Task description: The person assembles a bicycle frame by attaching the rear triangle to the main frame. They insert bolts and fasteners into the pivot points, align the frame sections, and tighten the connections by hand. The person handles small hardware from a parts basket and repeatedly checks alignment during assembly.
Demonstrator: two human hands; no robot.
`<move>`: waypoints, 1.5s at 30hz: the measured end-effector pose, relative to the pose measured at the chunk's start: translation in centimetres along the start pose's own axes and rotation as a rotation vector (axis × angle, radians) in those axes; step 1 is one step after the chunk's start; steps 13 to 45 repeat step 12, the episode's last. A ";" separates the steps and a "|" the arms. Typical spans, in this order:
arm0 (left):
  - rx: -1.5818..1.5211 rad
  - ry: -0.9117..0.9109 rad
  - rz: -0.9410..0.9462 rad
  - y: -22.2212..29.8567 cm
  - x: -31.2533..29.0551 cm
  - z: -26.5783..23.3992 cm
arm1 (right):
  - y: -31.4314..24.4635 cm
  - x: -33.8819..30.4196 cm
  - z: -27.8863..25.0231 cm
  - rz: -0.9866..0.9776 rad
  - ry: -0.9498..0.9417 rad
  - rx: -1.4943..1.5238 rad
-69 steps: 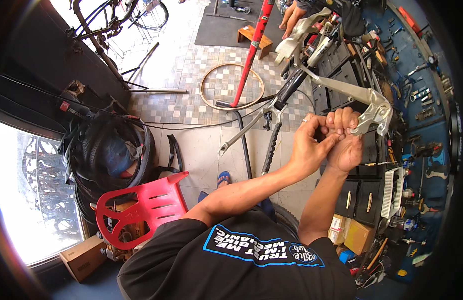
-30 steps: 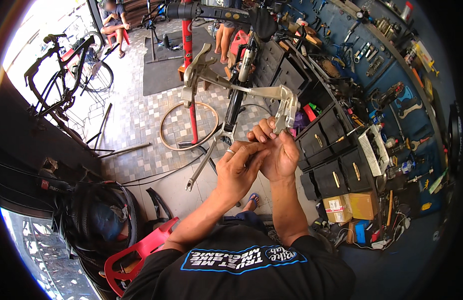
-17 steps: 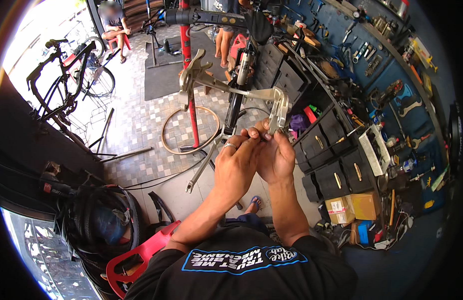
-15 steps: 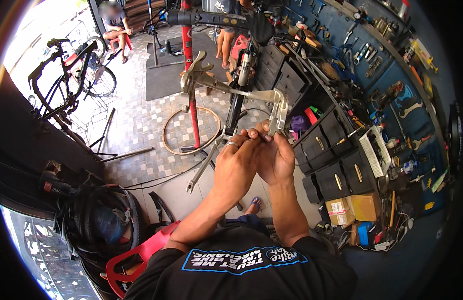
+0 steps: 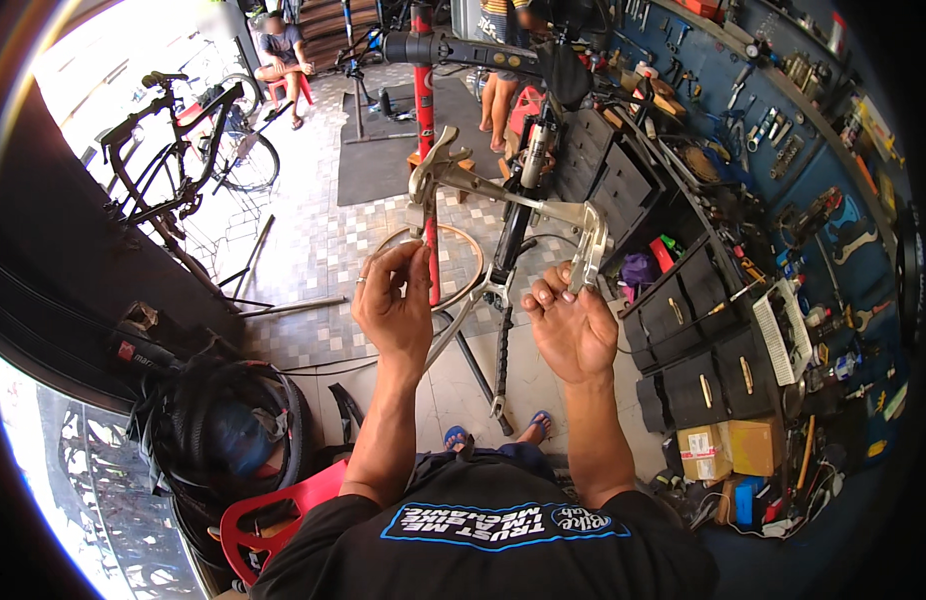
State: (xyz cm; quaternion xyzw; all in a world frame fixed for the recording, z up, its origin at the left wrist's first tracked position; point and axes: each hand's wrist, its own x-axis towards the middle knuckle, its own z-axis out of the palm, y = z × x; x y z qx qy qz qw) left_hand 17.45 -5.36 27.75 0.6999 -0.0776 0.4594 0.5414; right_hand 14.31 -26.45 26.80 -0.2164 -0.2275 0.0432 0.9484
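Observation:
A forked silver bicycle frame part [image 5: 513,198], like a rear swingarm, spreads across the middle. Its two ends point down, and behind it a black frame tube with a silver shock absorber [image 5: 535,158] runs upward. My left hand [image 5: 393,305] is closed in a pinch just beneath the part's left end; anything between the fingertips is too small to make out. At the lower tip of the right end, my right hand [image 5: 575,335] grips with thumb and finger, palm turned toward me. Lower silver stays and a black crank-like arm [image 5: 504,350] hang between my forearms.
A red stand post [image 5: 425,110] rises behind the frame. Black drawers [image 5: 673,310] and a tool wall [image 5: 773,120] line the right. Tyres [image 5: 223,420] and a red plastic chair [image 5: 273,520] are at lower left. Another bike [image 5: 183,150] and two people are farther off.
My hands, close together at the right end before, are apart now. The left hand has moved left to the other end; the right stays at its tip. The view has shifted, showing both feet.

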 end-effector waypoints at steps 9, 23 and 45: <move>0.156 0.124 0.164 -1.0 0.6 1.4 | -0.6 0.2 -0.3 0.030 -0.029 0.006; 0.174 0.172 0.233 -1.4 0.6 2.1 | -0.7 0.2 -1.0 0.045 -0.066 0.019; 0.174 0.172 0.233 -1.4 0.6 2.1 | -0.7 0.2 -1.0 0.045 -0.066 0.019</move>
